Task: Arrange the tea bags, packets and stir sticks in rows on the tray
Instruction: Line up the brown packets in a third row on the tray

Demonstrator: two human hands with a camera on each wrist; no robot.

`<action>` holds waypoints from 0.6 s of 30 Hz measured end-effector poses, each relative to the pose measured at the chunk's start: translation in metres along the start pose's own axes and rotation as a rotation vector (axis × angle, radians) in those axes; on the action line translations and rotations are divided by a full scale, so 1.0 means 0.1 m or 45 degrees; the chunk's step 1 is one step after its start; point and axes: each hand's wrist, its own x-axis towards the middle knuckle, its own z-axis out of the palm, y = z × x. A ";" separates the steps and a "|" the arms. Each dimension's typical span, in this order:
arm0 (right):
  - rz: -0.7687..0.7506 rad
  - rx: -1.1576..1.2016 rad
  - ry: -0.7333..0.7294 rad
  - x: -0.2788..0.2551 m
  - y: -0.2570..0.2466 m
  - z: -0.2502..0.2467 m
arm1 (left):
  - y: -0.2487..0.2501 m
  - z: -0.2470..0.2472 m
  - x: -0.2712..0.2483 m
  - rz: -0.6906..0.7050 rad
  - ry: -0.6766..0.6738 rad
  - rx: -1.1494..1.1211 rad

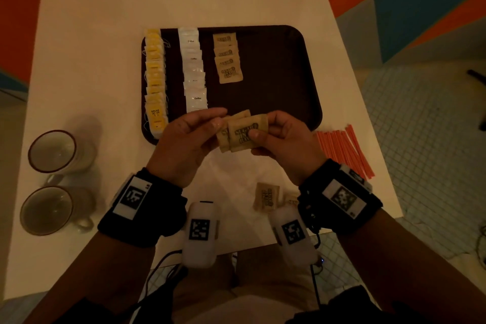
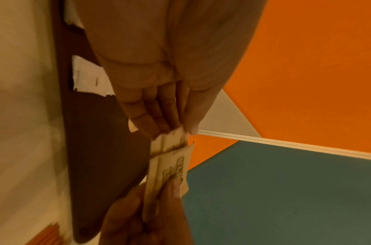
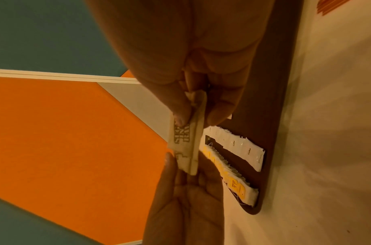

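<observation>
We see all three views dim and tinted warm orange-brown. In the head view the counter (image 1: 105, 60) is brightest at its far end and darkens toward us, with soft shadows beside the mugs (image 1: 52, 151). Straight edges bow toward the frame borders. Both wrist views are soft, their near skin blurred and grainy.
</observation>
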 end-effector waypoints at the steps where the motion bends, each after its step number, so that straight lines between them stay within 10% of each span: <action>1: 0.002 0.008 0.004 0.00 0.00 0.02 | -0.02 0.02 0.00 -0.046 -0.062 -0.039; 8: 0.024 -0.003 -0.018 0.02 0.08 0.09 | -0.17 0.34 0.00 -0.167 -0.270 -0.109; 13: -0.067 -0.678 0.005 0.00 0.11 -0.23 | -0.30 0.35 -0.06 -0.093 -0.201 0.007; 18: 0.209 -1.422 -0.176 -0.16 0.34 -0.85 | -0.59 0.14 0.01 -0.012 -0.310 0.951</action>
